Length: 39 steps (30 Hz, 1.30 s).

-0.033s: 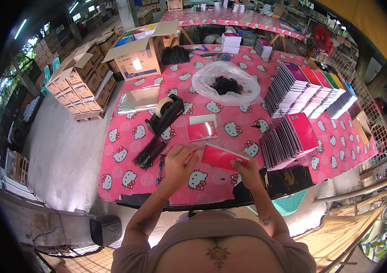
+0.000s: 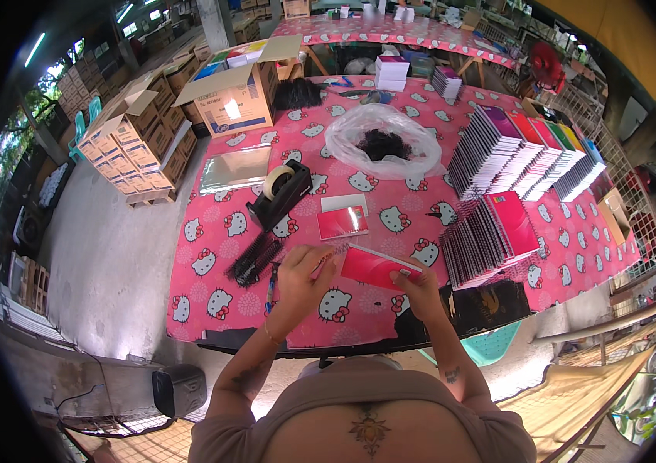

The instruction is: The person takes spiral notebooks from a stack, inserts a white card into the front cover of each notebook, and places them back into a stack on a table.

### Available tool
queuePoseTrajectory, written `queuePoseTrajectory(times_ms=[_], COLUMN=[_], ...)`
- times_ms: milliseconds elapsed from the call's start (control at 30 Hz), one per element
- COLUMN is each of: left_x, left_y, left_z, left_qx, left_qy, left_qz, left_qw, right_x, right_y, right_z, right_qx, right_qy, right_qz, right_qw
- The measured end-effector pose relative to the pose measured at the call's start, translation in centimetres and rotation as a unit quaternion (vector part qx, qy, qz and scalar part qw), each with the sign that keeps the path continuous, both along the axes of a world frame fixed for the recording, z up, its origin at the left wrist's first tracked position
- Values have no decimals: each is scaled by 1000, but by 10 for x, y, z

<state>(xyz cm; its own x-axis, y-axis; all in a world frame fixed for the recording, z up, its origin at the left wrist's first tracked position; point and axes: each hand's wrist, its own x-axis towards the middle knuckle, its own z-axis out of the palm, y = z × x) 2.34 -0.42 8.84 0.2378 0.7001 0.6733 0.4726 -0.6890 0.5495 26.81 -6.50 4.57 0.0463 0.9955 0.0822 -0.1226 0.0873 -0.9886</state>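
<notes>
You're holding a small red notebook [image 2: 374,266] w/ both hands, just above the table's near edge. Your left hand [image 2: 302,279] is closing fingers on its left end; right hand [image 2: 414,287] is gripping the right end. Another red notebook [image 2: 342,222] is lying at 12 o'clock from it, tape dispenser [image 2: 280,193] at 11, black comb bindings [image 2: 254,258] at 9, notebook stack [image 2: 490,235] at 2 on the pink tablecloth [image 2: 220,231].

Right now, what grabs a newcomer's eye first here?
The pink cartoon-cat tablecloth fills the centre. At its near edge the left hand and right hand hold a red notebook. Fanned rows of coloured notebooks line the right side.
</notes>
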Motion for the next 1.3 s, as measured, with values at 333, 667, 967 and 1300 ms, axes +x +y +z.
queuePoseTrajectory(times_ms=[333, 667, 967, 1300], left_x=[-9, -24, -20, -1], left_y=[-1, 3, 6, 7], left_z=[19, 47, 48, 40], left_qx=[64, -95, -46, -81], left_qy=[67, 115, 176, 206], left_qz=[5, -148, -194, -199], left_qw=[996, 978, 964, 955], right_x=[-2, 6, 23, 39], right_y=[-3, -13, -12, -8], right_z=[-7, 19, 31, 34], right_qx=[10, -18, 53, 136], right_qy=[34, -92, -123, -187], right_qz=[-13, 43, 98, 110], right_qw=[999, 995, 986, 967])
